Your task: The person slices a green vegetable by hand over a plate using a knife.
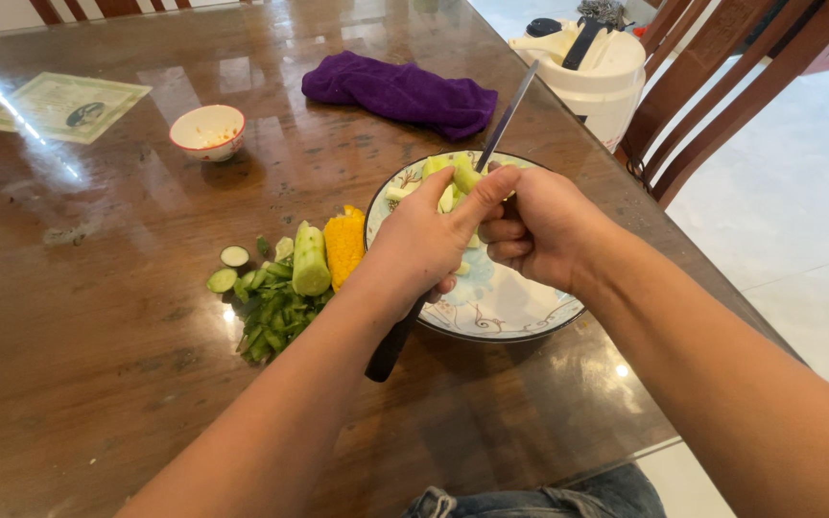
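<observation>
Knife (453, 211) gripped by left hand (424, 245); right hand (539, 225) clenches cucumber (462, 177) over plate (520, 307)

Beneath the hands we see a glossy brown wooden table (98, 364) | right of them, wooden chairs (722, 86) | pale tiled floor (798, 240) beyond.

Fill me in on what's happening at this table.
A person is cutting a pale green peeled vegetable over a patterned plate. The left hand grips a knife, its dark handle sticking out below the fist, while the right hand holds the vegetable, with cut pieces already on the plate. To the left, on the wooden table, lie green peelings, another peeled piece and a piece of corn cob. A small bowl and a purple cloth sit further back.
</observation>
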